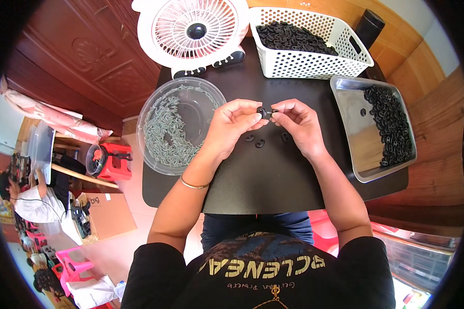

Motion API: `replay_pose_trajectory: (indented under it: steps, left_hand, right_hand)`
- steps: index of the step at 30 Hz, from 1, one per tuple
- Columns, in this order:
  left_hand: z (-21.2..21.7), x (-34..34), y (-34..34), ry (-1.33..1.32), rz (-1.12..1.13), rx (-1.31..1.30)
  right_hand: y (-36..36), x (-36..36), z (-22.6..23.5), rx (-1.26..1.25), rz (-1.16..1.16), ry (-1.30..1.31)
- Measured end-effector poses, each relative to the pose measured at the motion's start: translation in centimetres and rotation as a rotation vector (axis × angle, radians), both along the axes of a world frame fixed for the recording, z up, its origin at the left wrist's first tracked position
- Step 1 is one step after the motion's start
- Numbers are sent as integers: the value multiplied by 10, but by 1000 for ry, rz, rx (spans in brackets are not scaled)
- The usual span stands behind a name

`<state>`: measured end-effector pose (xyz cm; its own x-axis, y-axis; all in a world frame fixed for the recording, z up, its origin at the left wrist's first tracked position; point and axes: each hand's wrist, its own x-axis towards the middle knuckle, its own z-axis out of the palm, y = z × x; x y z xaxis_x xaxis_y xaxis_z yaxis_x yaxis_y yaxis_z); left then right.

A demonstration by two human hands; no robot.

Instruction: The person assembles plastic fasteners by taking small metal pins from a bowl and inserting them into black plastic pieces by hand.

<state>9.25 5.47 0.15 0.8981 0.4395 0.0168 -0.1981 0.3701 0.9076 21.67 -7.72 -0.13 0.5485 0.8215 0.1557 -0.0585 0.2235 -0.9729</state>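
Note:
Above the middle of the dark table, my two hands meet fingertip to fingertip. My left hand (pixel 237 121) pinches a small black oval plastic piece (pixel 262 111) between thumb and fingers. Facing it, my right hand (pixel 300 123) is closed on a small screw (pixel 269 112); its silvery shank shows in the gap, while the fingertips cover the rest. Below the hands lie a few loose black pieces (pixel 260 143). To the left of my left hand stands a clear round tub (pixel 207 86) holding many silvery screws (pixel 165 129).
A metal tray (pixel 363 165) with many black pieces (pixel 389 126) stands right. Behind are a white perforated basket (pixel 314 69) of black pieces, a dark cylinder (pixel 370 28) and a white fan (pixel 196 31). Away left, another person (pixel 44 206) sits near a red stool (pixel 117 160).

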Motion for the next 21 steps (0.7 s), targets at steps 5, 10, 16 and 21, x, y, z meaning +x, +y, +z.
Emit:
replay_pose_trajectory:
  steps: [5, 10, 16, 21]
  left_hand:
    - [1, 1, -1, -24, -15, -8]
    - [0, -1, -1, -38, -35, 12]
    - [-8, 1, 0, -76, -6, 84]
    - [-5, 2, -2, -52, 27, 88]
  right_hand:
    - [-1, 1, -1, -22, 31, -28]
    - [-1, -3, 4, -25, 42, -4]
    - [-2, -4, 3, -42, 26, -26]
    - [-1, -5, 3, -47, 32, -51]
